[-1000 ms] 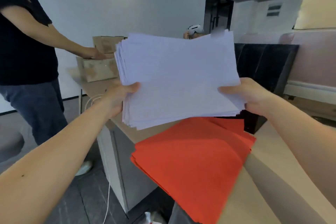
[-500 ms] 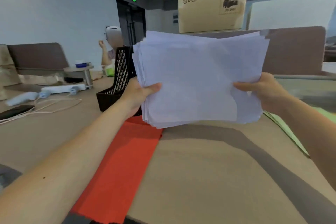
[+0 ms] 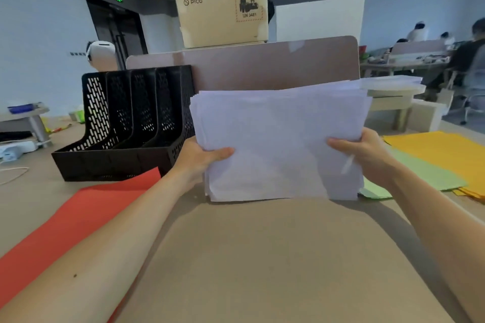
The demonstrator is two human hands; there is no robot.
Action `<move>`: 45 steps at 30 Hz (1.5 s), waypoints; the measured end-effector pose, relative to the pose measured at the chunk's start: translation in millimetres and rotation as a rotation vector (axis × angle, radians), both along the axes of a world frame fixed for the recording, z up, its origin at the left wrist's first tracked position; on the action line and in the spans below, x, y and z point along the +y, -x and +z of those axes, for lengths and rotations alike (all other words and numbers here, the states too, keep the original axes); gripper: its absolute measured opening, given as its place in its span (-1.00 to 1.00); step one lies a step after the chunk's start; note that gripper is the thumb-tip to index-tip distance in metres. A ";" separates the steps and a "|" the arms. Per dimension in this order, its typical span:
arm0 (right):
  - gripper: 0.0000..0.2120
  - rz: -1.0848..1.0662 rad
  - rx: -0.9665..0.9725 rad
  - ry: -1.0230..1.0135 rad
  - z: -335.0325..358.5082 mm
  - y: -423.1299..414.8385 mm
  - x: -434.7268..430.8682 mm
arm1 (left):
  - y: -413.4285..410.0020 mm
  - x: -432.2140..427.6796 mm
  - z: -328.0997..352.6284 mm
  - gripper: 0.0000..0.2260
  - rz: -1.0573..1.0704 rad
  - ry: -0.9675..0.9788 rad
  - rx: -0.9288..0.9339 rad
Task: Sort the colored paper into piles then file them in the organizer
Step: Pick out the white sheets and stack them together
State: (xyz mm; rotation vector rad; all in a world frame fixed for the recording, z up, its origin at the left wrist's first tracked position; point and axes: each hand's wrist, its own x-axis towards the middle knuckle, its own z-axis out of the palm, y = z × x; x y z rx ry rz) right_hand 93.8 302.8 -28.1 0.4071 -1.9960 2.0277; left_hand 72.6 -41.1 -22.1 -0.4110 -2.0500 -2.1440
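Head view: the white paper stack (image 3: 278, 144) fills the centre of the frame. It is held up nearly on edge, broad face toward the camera, with its long axis running left to right. Its lower edge sits at or just above the desk (image 3: 262, 257); whether it touches cannot be told.

The left hand (image 3: 202, 158) pinches the stack's left margin with the thumb laid across the front face. The right hand (image 3: 362, 152) pinches the right margin the same way. The fingers of both hands are hidden behind the sheets.

The black mesh organizer (image 3: 126, 126) stands at centre left, just beside the stack's left edge and nearest the left hand. Its slots show no paper in them. They are narrow and run away from the camera, so the wide sheets probably have to swing left and turn edge-on to a slot before sliding in, with the left hand leading.

Red paper (image 3: 78, 217) lies flat at lower left, in front of the organizer. Green paper (image 3: 425, 176) and yellow paper (image 3: 446, 149) lie flat at right, the green overlapping the yellow, with the stack's right corner in front of the green.

Behind the stack rises a divider panel (image 3: 262, 65), with a cardboard box (image 3: 223, 18) above it at top centre.
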 end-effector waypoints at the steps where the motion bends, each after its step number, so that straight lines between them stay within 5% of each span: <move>1: -0.24 0.007 -0.002 0.009 -0.3 0.2 -0.9 | 0.3 0.0 -1.7 -0.58 0.003 0.012 0.004; 7: -0.79 -0.045 0.101 0.036 12.3 1.4 -26.8 | 2.3 4.7 5.8 -0.62 0.101 -0.021 0.086; 12: -0.52 0.040 0.053 0.053 9.0 4.2 -22.6 | 1.0 -15.3 11.1 -0.55 0.096 -0.018 0.062; 17: -0.61 0.051 0.054 0.091 12.4 5.8 -33.6 | -3.8 -14.3 10.4 -0.54 0.119 -0.022 0.083; 20: -0.39 0.076 0.043 0.059 9.0 6.7 -27.9 | -6.0 -20.1 11.7 -0.51 0.082 -0.016 0.087; 24: -0.57 0.090 0.057 0.075 7.6 6.6 -31.6 | -8.5 -15.4 12.9 -0.41 0.056 -0.018 0.106; 28: -0.50 0.095 0.047 0.052 7.0 6.0 -31.5 | -10.0 -10.7 28.9 -0.28 0.201 -0.087 0.146; 31: -0.30 0.070 0.048 0.065 4.8 6.1 -31.9 | -17.1 0.5 47.6 -0.41 0.340 -0.123 0.117; 35: -0.52 0.051 0.034 0.072 6.6 4.8 -33.1 | -16.2 7.8 65.1 -0.45 0.424 -0.197 0.012; 40: -0.62 0.025 0.024 0.059 7.4 2.9 -33.5 | -12.1 7.8 65.9 -0.87 0.471 -0.237 0.036; 45: -0.65 0.023 0.029 0.063 6.1 2.7 -34.6 | -14.7 9.8 64.3 -0.82 0.483 -0.150 0.095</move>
